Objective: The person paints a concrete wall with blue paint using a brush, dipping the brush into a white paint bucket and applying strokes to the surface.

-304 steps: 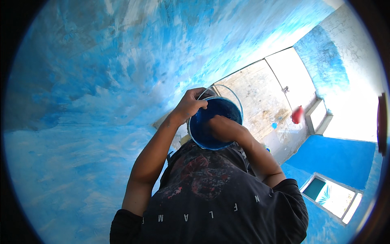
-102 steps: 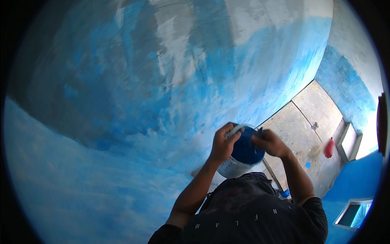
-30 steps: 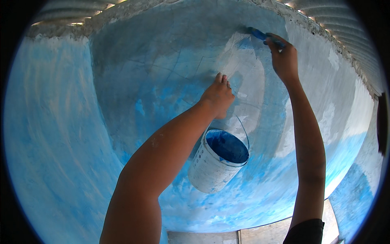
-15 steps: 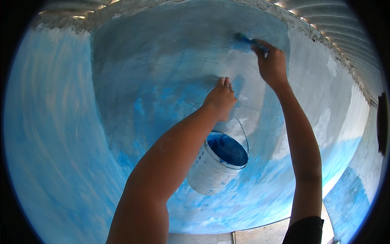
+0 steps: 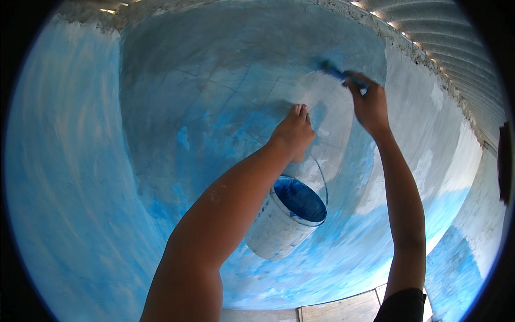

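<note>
My right hand [image 5: 371,107] is raised and closed round the handle of a paintbrush [image 5: 335,71]. Its bristles are at the wall [image 5: 230,70], along the upper edge of a pale grey patch [image 5: 327,88]. My left hand [image 5: 294,129] is in front of the middle of the wall, its fingers curled and partly hidden. From it, by a thin wire handle, hangs a white paint bucket [image 5: 276,236], tilted so that its blue-coated inside shows. Where the fingers grip the wire is hidden behind the hand.
Another wall [image 5: 70,134], streaked light blue, meets this one at the left corner. A corrugated roof [image 5: 429,32] slopes above a rough cement edge at the upper right. Low down, pale boards [image 5: 343,308] show, and a dark object [image 5: 504,163] is at the far right.
The paintbrush and my right hand have moved right and slightly down along the wall. My left hand still holds the bucket in nearly the same place.
</note>
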`<state>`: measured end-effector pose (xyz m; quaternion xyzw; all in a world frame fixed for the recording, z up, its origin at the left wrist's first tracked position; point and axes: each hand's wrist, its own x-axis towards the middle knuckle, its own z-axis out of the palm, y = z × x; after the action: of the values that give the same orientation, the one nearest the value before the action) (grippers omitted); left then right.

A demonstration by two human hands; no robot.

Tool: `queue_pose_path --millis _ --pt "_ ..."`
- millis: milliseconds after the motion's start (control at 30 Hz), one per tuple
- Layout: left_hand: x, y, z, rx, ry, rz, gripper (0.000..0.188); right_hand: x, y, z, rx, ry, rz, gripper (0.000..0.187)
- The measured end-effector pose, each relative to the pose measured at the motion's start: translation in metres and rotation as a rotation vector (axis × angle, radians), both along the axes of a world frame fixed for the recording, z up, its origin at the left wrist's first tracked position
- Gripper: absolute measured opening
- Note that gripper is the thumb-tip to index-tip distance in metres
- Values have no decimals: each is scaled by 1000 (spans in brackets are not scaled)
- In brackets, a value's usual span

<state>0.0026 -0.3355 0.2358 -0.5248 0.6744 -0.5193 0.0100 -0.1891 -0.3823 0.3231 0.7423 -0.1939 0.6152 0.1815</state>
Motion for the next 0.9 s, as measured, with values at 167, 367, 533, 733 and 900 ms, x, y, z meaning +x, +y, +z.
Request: queue_pose_path --millis 167,367,533,733,900 --pt "-3 0 -3 -3 12 1 83 -17 -2 15 79 -17 74 33" --pt "-3 -4 -5 -1 54 -17 83 -23 -14 17 -67 -177 -167 27" --pt "-3 1 -10 -20 106 -13 80 7 27 -28 176 156 142 25" --pt "-11 11 -9 -67 119 -39 68 3 4 3 -187 -213 -101 23" --pt "-2 21 1 214 169 35 34 15 21 -39 74 244 88 25"
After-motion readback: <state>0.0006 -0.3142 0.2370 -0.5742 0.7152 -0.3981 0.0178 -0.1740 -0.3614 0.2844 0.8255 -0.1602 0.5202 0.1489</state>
